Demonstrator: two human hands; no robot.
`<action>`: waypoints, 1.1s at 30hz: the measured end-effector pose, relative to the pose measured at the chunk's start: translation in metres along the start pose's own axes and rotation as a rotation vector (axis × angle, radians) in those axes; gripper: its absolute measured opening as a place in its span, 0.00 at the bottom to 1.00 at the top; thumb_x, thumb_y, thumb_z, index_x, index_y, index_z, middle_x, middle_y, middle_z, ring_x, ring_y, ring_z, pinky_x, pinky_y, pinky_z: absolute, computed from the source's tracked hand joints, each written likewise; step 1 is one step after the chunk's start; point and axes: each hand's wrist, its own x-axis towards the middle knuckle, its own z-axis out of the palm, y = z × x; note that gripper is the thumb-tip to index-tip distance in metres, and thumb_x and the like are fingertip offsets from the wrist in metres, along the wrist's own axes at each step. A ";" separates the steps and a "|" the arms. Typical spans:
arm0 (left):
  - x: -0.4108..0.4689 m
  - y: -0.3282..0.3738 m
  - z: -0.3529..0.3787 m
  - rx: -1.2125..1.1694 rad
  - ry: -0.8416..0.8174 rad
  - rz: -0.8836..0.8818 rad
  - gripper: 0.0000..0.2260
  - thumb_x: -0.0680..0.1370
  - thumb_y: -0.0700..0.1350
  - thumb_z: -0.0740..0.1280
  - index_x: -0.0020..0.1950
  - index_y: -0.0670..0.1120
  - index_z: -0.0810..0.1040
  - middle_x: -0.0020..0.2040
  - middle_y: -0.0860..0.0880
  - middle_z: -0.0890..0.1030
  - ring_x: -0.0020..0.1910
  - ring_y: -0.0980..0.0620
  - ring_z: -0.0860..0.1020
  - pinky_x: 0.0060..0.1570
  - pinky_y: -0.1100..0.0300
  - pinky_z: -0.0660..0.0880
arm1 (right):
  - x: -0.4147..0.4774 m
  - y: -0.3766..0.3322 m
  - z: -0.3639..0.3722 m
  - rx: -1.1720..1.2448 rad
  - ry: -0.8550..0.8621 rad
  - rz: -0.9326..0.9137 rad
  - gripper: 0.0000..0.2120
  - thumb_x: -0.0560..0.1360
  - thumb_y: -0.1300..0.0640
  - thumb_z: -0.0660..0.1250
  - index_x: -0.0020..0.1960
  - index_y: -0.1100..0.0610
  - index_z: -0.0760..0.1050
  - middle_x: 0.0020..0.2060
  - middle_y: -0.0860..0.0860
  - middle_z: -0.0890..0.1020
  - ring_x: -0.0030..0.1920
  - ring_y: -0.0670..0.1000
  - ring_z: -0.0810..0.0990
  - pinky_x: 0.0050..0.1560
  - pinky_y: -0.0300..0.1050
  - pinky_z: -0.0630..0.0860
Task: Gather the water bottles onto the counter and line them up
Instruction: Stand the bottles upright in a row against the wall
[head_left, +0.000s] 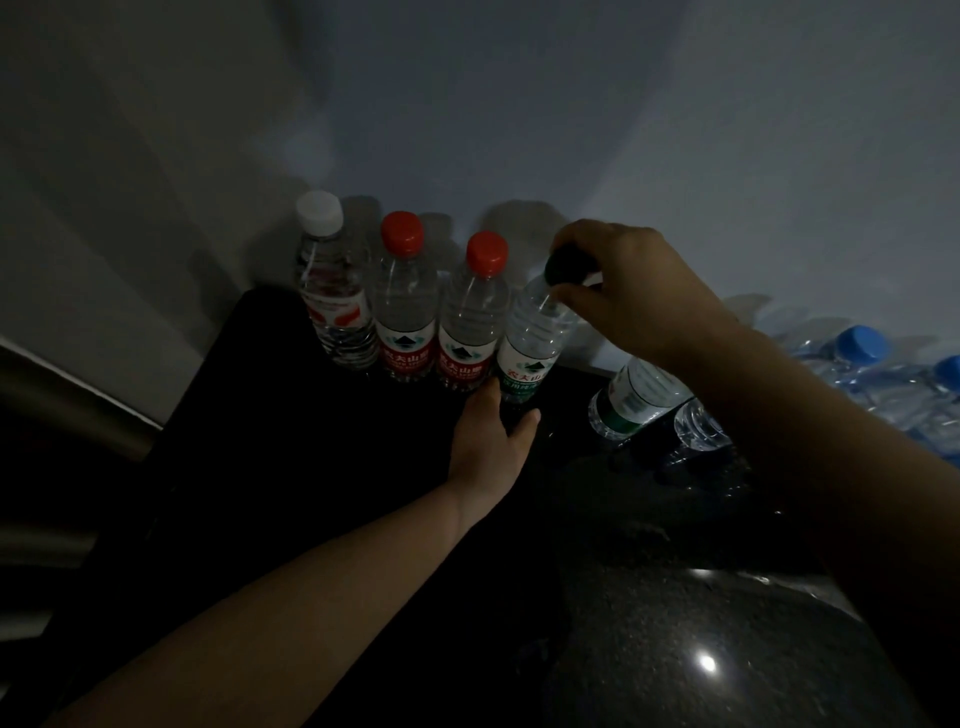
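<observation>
On the dark counter a row of upright bottles stands against the wall: a white-capped bottle at the left, then two red-capped, red-labelled bottles. A green-labelled bottle with a dark cap stands to their right, slightly tilted. My right hand pinches its cap from above. My left hand grips its base. Another green-labelled bottle lies on its side further right, partly behind my right forearm.
A clear bottle lies beside the fallen one. Several blue-capped bottles lie at the far right by the wall. A round dark basin sits at the lower right. The counter's left edge drops off near a grey ledge. The scene is dim.
</observation>
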 end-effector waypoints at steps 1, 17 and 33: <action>0.001 0.001 0.000 -0.002 0.013 -0.002 0.30 0.77 0.48 0.68 0.76 0.45 0.61 0.73 0.43 0.66 0.71 0.46 0.69 0.68 0.48 0.70 | 0.000 0.000 0.000 -0.002 -0.003 0.000 0.11 0.76 0.59 0.67 0.58 0.61 0.75 0.52 0.58 0.80 0.51 0.56 0.79 0.52 0.55 0.78; -0.012 0.013 -0.038 0.049 -0.113 -0.051 0.24 0.78 0.48 0.67 0.73 0.47 0.67 0.72 0.47 0.70 0.70 0.50 0.69 0.66 0.56 0.70 | -0.013 0.000 0.000 -0.035 0.017 0.185 0.31 0.73 0.55 0.72 0.72 0.59 0.65 0.63 0.58 0.77 0.60 0.57 0.77 0.61 0.53 0.75; -0.053 0.049 -0.104 0.454 -0.354 0.235 0.21 0.75 0.48 0.71 0.66 0.45 0.73 0.63 0.49 0.76 0.61 0.53 0.75 0.58 0.61 0.73 | -0.126 -0.034 -0.031 -0.186 -0.070 0.359 0.14 0.74 0.54 0.70 0.59 0.52 0.76 0.55 0.52 0.81 0.52 0.52 0.80 0.53 0.47 0.78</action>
